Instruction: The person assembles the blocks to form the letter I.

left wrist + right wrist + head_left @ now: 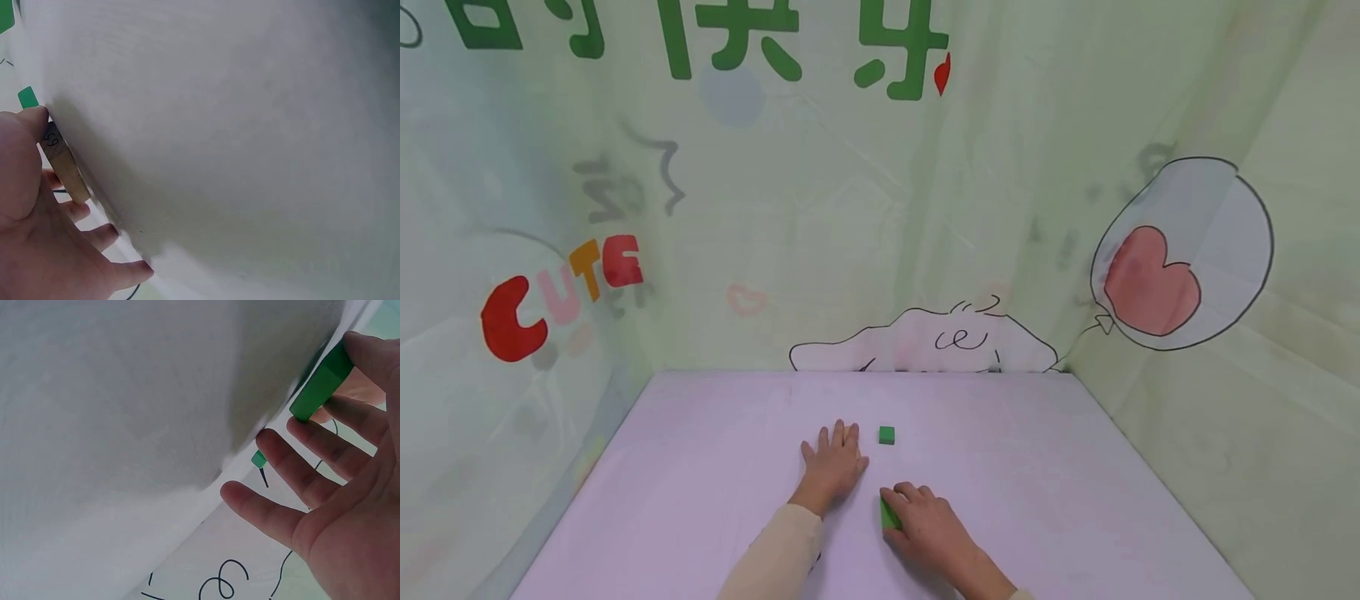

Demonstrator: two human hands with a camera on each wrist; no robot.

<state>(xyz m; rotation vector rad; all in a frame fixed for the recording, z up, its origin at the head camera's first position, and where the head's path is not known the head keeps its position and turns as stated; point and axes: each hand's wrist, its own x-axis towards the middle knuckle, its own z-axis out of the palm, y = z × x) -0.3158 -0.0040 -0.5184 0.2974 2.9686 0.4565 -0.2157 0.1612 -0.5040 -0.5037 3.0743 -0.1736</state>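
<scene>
On the table, my left hand [835, 465] grips a plain wooden block [67, 165] between thumb and fingers. Dark handwritten marks show on one end of it in the left wrist view. In the head view the hand covers most of this block. Nearer to me and further right, my right hand [928, 529] holds a larger green block [889, 512] between thumb and fingertips. The right wrist view shows the long edge of this green block [322, 384], with the other fingers spread beside it. A small green cube [887, 435] stands on the table just right of my left fingertips.
The pale lilac table [1037, 467] stretches out around both hands. Behind it hangs a printed curtain [820, 208] with green characters and a line drawing. More curtain with a heart balloon print [1180, 258] runs along the right edge.
</scene>
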